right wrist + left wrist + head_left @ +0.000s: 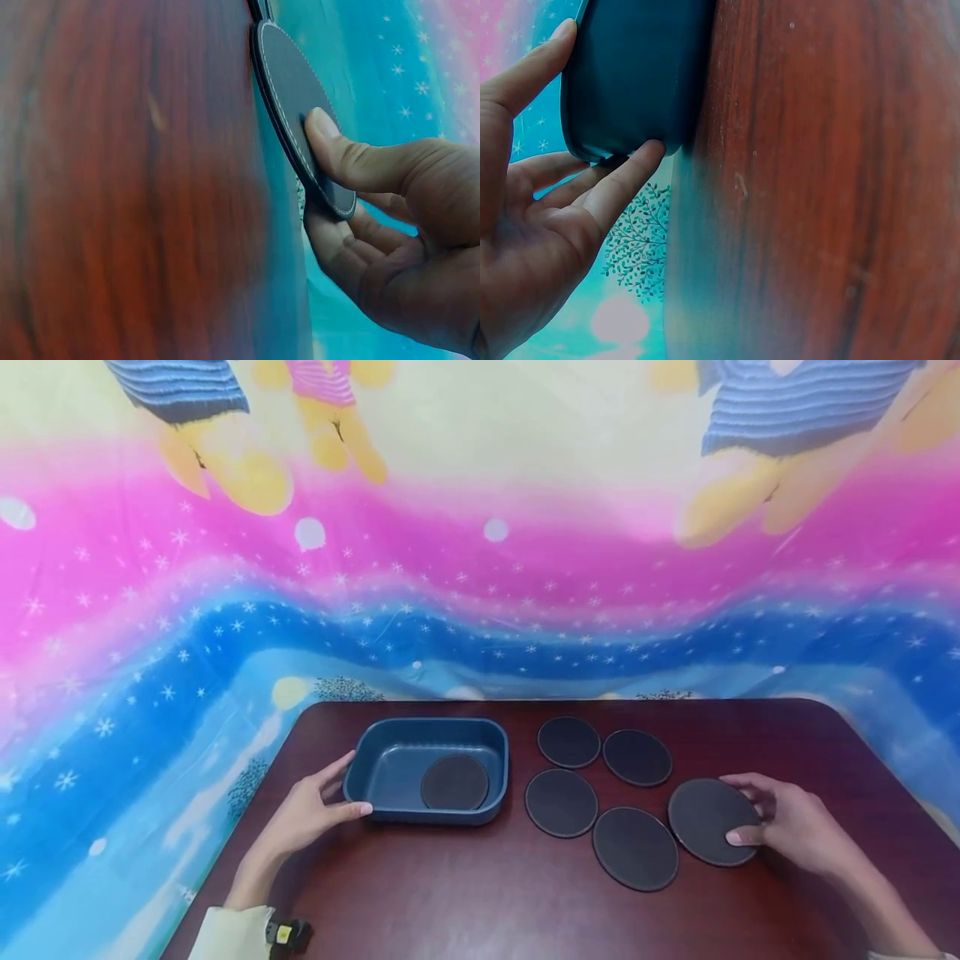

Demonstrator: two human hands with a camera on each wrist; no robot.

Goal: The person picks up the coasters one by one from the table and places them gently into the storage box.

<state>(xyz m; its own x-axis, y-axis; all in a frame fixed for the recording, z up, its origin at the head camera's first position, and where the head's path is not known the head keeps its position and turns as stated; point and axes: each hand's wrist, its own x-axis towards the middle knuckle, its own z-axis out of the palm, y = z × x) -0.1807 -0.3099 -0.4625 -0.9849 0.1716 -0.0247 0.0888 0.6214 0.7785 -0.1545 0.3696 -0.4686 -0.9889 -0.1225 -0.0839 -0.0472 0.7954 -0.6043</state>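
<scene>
A dark blue rectangular container stands at the table's left, with one black round coaster lying inside near its right end. My left hand holds the container's left end, thumb at the front corner and fingers along the side; the left wrist view shows the fingertips against its outer wall. At the right, my right hand pinches another black coaster, thumb on top and fingers beneath. In the right wrist view this coaster has pale edge stitching and is tilted; its edge looks layered, so I cannot tell whether it is single.
Several more black coasters lie flat between the container and my right hand: two at the back, a left one and a front one. The reddish-brown table has rounded back corners. A printed cloth hangs behind it.
</scene>
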